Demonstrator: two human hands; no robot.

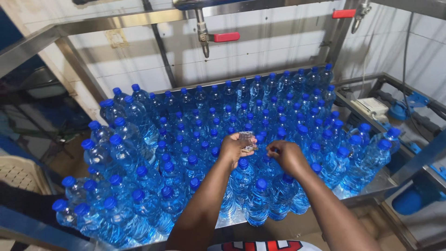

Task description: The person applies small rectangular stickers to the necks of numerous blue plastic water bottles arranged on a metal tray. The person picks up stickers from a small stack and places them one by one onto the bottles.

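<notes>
Hands (234, 148) (287, 155) over blue bottles (241, 181), holding clear seals (248, 141)

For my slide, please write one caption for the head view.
Two hands pinch small clear plastic bits above crowded blue-capped water bottles.

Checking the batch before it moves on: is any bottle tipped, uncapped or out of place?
Mostly upright and blue-capped. The bottles at the left edge lean or lie tilted instead of standing like the rest. The left hand holds a small clear film piece.
</notes>
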